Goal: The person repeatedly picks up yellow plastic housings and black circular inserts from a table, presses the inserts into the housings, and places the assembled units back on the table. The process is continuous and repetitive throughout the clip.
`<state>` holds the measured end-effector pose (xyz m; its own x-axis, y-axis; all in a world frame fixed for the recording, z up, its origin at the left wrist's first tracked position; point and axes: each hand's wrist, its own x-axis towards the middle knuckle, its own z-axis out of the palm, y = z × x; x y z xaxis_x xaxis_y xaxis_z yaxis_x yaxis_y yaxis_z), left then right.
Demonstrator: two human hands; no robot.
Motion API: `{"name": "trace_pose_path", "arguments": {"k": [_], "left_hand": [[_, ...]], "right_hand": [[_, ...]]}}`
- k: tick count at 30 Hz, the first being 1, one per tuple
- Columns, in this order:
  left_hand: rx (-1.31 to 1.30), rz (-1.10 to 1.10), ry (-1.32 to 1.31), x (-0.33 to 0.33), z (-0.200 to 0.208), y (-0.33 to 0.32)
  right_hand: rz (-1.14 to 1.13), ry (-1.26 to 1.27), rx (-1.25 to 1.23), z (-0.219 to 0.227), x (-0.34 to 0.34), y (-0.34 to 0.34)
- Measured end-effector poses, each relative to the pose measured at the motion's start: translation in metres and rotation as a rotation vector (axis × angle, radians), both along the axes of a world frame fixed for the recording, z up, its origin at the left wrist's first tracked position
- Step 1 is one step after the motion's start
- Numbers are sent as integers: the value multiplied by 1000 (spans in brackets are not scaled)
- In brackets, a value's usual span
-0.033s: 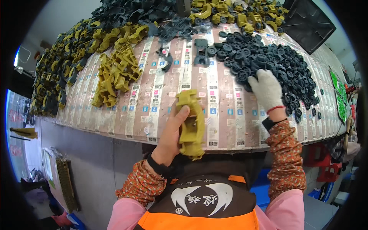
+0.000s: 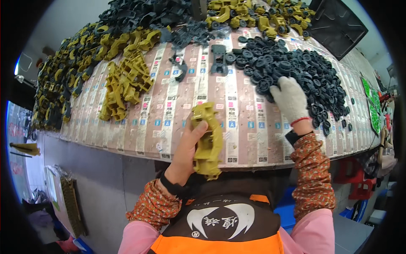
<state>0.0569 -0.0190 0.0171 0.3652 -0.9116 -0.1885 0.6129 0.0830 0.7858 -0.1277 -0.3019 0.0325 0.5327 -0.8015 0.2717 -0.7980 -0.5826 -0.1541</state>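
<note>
My bare left hand [image 2: 188,146] is closed round a mustard-yellow plastic toy vehicle body [image 2: 210,144], held upright at the table's near edge with its open frame showing and the thumb across its side. My right hand [image 2: 290,99], in a white knitted glove, is at the near left edge of a heap of dark toy wheels [image 2: 296,63]. Its fingers are bent down onto the wheels; the tips, and anything in them, are hidden. A dark chassis piece [image 2: 219,59] lies left of the heap. Beside that is a curved dark part [image 2: 181,70].
More yellow vehicle bodies [image 2: 127,82] lie in a pile at the left. Part-built yellow vehicles with dark wheels [image 2: 63,67] heap along the far left, and others [image 2: 270,19] at the back. Dark parts [image 2: 148,15] pile at the back centre. A black tray [image 2: 338,27] leans at the back right.
The whole view has shifted slightly. Both hands keep nearly the same places, with the yellow vehicle body still in my left hand.
</note>
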Motion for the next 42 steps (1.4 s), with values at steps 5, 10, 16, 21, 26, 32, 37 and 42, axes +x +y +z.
{"name": "trace_pose_path", "arguments": {"k": [5, 10, 16, 21, 26, 32, 37, 42], "left_hand": [[103, 29, 77, -11, 3, 4], [105, -93, 174, -8, -6, 13], [55, -126, 21, -23, 4, 10], [4, -86, -70, -33, -1, 12], [-33, -78, -263, -39, -3, 12], [-46, -81, -548, -40, -13, 13], [-56, -141, -753, -37, -20, 15], [-47, -231, -763, -30, -14, 14]], "right_hand": [[43, -96, 34, 16, 6, 26], [123, -595, 681, 41, 3, 91], [205, -851, 1024, 28, 4, 165], [259, -708, 754, 19, 3, 182], [307, -784, 641, 3, -1, 188], [328, -658, 574, 9, -4, 193], [406, -569, 537, 13, -5, 185], [415, -513, 612, 20, -6, 176]]}}
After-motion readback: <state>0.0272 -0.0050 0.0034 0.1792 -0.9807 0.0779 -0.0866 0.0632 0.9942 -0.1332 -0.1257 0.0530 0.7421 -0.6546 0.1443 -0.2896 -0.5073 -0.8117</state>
